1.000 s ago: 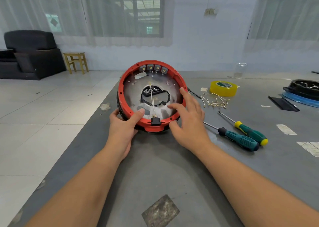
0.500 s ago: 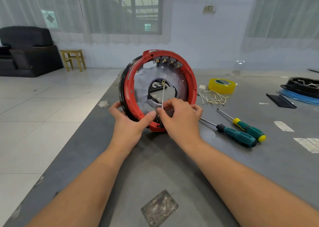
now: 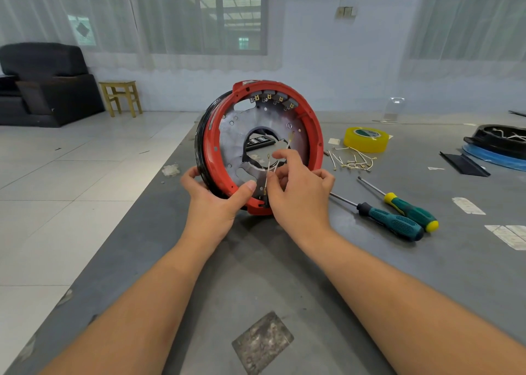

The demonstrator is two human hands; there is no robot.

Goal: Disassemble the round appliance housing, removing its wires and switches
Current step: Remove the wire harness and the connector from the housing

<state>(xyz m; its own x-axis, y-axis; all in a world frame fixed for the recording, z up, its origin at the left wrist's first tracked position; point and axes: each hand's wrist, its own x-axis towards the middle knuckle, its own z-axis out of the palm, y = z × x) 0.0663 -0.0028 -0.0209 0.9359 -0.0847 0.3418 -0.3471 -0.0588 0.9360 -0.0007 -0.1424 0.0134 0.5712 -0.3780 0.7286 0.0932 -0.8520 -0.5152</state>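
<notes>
On counter: housing (image 3: 260,144) standing on edge.
Left hand (image 3: 212,201): gripping rim.
Right hand (image 3: 299,186): pinching wire (image 3: 267,172).
Done: loose wires (image 3: 353,161) lying aside.
Left: switches (image 3: 274,97) remaining.

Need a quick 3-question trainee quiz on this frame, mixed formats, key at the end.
1. True or false: the round housing lies flat on the table.
2. Which hand pinches the pale wires? A) left hand B) right hand C) neither
3. Fill in: the loose pile of removed wires lies just in front of the roll of yellow ____.

Key:
1. False: it stands tilted on its edge, and the left hand grips its rim.
2. B
3. tape
</notes>
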